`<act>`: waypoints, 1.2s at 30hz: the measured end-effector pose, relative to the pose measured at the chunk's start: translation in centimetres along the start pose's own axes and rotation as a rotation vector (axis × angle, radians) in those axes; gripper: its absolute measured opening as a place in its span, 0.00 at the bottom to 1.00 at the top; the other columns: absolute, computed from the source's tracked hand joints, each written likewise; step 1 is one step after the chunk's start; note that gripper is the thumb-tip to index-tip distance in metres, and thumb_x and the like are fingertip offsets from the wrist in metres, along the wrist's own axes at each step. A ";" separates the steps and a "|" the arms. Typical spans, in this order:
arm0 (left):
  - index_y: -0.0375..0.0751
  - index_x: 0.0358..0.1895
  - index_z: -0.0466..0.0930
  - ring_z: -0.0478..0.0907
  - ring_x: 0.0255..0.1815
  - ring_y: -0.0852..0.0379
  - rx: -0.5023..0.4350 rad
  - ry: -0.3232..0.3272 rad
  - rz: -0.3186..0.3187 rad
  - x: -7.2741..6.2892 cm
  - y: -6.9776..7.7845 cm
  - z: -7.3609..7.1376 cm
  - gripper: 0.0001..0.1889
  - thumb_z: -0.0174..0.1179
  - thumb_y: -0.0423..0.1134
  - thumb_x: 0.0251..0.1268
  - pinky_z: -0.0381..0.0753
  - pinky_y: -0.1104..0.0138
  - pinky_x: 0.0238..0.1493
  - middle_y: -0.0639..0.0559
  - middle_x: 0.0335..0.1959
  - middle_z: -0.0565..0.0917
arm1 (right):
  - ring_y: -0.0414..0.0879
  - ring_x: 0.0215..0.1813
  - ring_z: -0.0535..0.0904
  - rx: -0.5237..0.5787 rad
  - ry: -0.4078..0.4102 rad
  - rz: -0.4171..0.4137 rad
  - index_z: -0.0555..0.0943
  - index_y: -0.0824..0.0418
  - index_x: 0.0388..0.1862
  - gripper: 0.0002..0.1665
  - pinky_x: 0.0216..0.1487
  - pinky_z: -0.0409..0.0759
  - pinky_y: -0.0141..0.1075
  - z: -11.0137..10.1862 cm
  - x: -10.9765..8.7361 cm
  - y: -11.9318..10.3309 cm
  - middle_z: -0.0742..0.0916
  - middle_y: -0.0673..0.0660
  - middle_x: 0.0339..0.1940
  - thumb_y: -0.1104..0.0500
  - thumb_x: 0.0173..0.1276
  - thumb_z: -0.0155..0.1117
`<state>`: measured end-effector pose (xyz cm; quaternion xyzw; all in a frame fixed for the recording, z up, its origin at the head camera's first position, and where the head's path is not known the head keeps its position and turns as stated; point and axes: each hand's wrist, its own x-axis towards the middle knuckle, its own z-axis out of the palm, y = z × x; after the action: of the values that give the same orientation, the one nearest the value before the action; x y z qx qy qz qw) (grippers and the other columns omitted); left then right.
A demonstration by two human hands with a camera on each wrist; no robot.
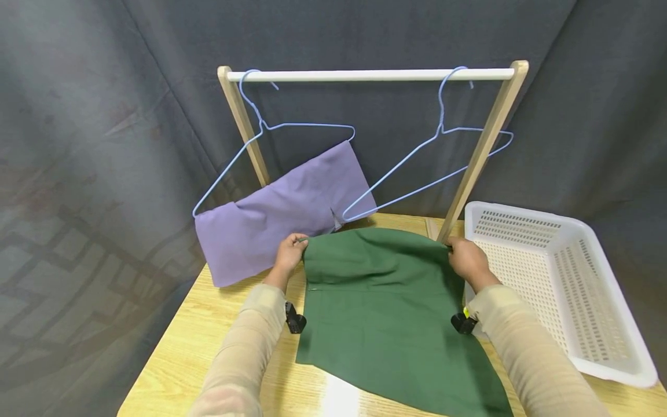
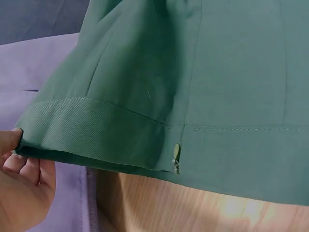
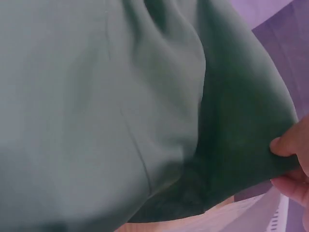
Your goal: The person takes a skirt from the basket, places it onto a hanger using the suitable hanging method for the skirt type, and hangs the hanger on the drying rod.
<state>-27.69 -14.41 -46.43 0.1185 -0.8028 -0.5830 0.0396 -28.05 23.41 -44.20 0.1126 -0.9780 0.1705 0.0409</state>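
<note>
A green garment [image 1: 380, 324] is stretched over the wooden counter [image 1: 172, 359], its far edge taken up between a person's two hands. The left hand [image 1: 290, 255] pinches one corner between thumb and fingers, and the right hand [image 1: 468, 260] has the same pinching grip on the opposite corner. Near the held edge sits a little zipper pull [image 2: 176, 152] (easy to miss from where I stand). Just beyond, a purple cloth [image 1: 292, 214] hangs on one blue hanger [image 1: 312, 124]; another blue hanger [image 1: 441, 110] shares the rack's white bar [image 1: 354, 75]. A white basket [image 1: 521, 225] stands to the right.
</note>
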 end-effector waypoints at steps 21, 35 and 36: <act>0.35 0.35 0.65 0.65 0.31 0.51 0.021 -0.132 -0.060 7.6 -12.2 2.0 0.13 0.58 0.39 0.54 0.65 0.59 0.31 0.44 0.32 0.68 | 0.51 0.28 0.73 -0.108 -0.374 -0.117 0.70 0.63 0.25 0.04 0.27 0.70 0.43 3.2 -0.9 -2.1 0.77 0.59 0.24 0.64 0.57 0.55; 0.46 0.24 0.66 0.64 0.15 0.54 0.082 -0.161 -0.056 18.0 -30.2 5.3 0.25 0.62 0.63 0.38 0.62 0.62 0.12 0.51 0.17 0.66 | 0.61 0.38 0.74 -0.076 -0.406 0.016 0.70 0.72 0.43 0.15 0.31 0.73 0.50 5.4 -2.0 -3.0 0.77 0.69 0.36 0.64 0.59 0.53; 0.46 0.26 0.68 0.66 0.18 0.53 0.087 -0.156 -0.066 19.2 -32.1 5.7 0.27 0.62 0.65 0.34 0.64 0.62 0.13 0.51 0.20 0.68 | 0.62 0.40 0.73 -0.079 -0.386 0.035 0.70 0.73 0.44 0.16 0.31 0.73 0.50 5.6 -2.1 -3.1 0.77 0.70 0.37 0.64 0.58 0.53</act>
<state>-42.83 -23.06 -79.98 0.1008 -0.8237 -0.5559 -0.0477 -25.56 19.08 -48.72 0.1245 -0.9755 0.1078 -0.1462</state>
